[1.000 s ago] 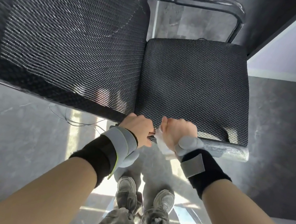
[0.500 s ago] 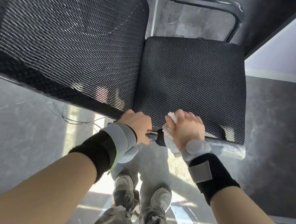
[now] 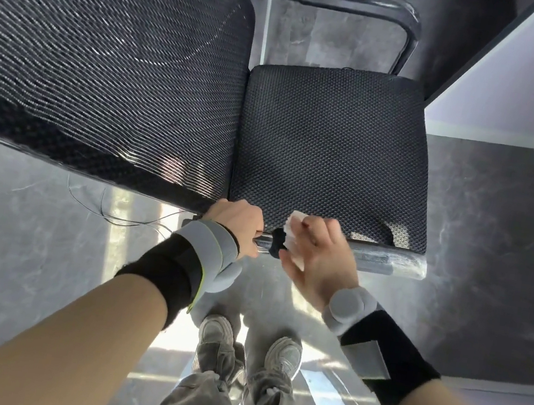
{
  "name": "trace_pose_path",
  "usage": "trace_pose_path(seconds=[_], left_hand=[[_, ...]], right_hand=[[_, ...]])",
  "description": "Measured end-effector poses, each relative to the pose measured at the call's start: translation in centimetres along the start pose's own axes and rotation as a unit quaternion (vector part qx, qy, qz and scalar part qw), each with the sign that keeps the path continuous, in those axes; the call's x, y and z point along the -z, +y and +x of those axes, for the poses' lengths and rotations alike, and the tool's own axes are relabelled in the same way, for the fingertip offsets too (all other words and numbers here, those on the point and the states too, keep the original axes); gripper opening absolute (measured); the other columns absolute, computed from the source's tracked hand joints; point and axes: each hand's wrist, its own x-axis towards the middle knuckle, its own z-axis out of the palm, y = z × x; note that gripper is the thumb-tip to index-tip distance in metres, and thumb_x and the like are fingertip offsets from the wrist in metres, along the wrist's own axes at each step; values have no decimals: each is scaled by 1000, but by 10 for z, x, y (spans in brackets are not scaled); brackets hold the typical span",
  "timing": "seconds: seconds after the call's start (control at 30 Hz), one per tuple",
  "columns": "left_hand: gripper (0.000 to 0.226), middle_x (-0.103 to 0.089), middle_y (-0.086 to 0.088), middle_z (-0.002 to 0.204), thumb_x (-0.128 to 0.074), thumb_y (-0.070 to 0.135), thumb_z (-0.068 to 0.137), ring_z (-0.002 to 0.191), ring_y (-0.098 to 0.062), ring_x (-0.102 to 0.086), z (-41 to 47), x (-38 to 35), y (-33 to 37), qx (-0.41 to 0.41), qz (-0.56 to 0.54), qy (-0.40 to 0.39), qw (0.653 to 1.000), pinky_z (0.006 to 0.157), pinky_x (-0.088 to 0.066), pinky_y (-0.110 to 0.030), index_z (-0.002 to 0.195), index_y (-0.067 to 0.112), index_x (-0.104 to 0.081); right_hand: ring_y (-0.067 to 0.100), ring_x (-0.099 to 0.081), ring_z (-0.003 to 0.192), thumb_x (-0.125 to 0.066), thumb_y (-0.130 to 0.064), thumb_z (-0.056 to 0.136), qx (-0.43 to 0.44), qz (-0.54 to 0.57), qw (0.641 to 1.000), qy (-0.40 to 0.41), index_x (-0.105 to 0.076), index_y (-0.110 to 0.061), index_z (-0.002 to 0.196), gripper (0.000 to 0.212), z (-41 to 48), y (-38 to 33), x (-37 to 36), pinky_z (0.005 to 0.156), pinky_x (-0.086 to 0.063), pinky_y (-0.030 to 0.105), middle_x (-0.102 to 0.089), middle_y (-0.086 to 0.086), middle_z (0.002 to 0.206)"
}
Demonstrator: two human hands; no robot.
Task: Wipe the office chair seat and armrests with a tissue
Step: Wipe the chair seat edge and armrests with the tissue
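A black office chair stands below me, its mesh seat [image 3: 332, 149] in the middle and its mesh backrest [image 3: 107, 57] at the left. The near armrest [image 3: 385, 260] runs along the seat's near edge, partly wrapped in clear film. My left hand [image 3: 238, 224] grips the armrest's chrome bar by the backrest. My right hand [image 3: 318, 255] presses a white tissue [image 3: 294, 230] onto the armrest's black left end, fingers reaching over the seat's edge. The far armrest [image 3: 357, 2] is at the top.
A white desk [image 3: 519, 84] with a dark edge stands right of the chair. Thin cables [image 3: 125, 212] lie on the grey floor under the backrest. My shoes [image 3: 251, 345] are just below the near armrest.
My right hand has opened out from a tight grip around the armrest and slid slightly right, its fingers now spread over the tissue toward the seat. My left hand keeps its hold.
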Motion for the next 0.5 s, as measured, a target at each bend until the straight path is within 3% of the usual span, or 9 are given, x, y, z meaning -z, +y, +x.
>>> trace_pose_path(seconds=[0.1, 0.2, 0.37, 0.5], left_hand=[[26, -68, -9, 104, -66, 30, 82, 100, -30, -62, -1, 0, 5, 10, 14, 3, 1000, 76, -41, -31, 100, 12, -67], [53, -67, -3, 111, -69, 46, 76, 109, -27, -59, 1, -7, 12, -12, 19, 22, 999, 91, -43, -36, 122, 23, -57], [39, -69, -1, 95, -69, 51, 74, 98, -26, -62, 2, -7, 27, -42, -14, 82, 996, 86, -42, -36, 98, 21, -61], [38, -70, 0, 94, -70, 48, 74, 98, -26, -63, 2, -1, 26, -44, -12, 71, 996, 82, -42, -34, 102, 23, -67]], right_hand=[[24, -40, 93, -53, -21, 87, -3, 29, 999, -25, -48, -10, 128, 43, -14, -11, 1, 71, -54, 36, -55, 12, 114], [26, -46, 90, -60, -5, 82, -14, 84, 996, -5, -55, -12, 121, 40, -17, -14, -1, 72, -54, 34, -58, 11, 114], [27, -52, 89, -55, -4, 83, -36, 152, 988, 17, -66, -14, 105, 27, -20, -7, 6, 78, -48, 28, -64, 4, 106], [24, -49, 90, -57, -1, 85, -108, 170, 979, 27, -69, -16, 103, 26, -26, 7, 13, 78, -37, 21, -64, 3, 103]])
